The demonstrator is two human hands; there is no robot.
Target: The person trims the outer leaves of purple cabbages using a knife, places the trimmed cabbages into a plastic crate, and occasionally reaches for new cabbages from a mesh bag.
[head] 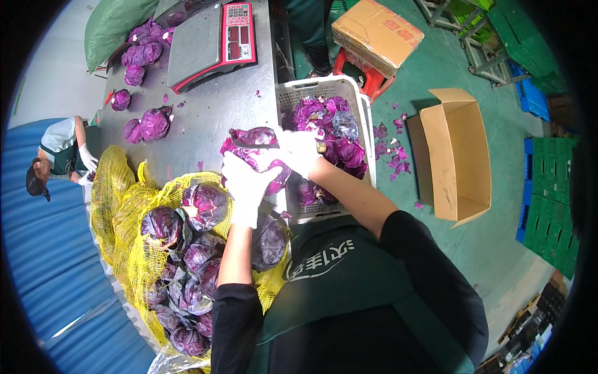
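Observation:
My left hand (245, 182), in a white glove, grips a red cabbage (278, 180) at the front edge of the steel table. In my right hand (299, 152), also white-gloved, is a knife (256, 145); its dark blade points left across the cabbage, and a pale handle end shows past the fist. Loose purple leaves (252, 135) lie behind the blade. Below my right hand stands a white plastic crate (322, 84) holding many torn cabbage leaves (348, 152). Close to my left forearm, an opened yellow mesh sack (149, 285) is full of whole red cabbages (204, 205).
A red-and-grey scale (198, 44) stands on the table (201, 117), with cabbages (155, 124) to its left. Beyond the sacks, another person (63, 145) works in white gloves. An open cardboard box (460, 154) and scattered leaves (399, 161) are on the green floor, near a red stool (341, 63).

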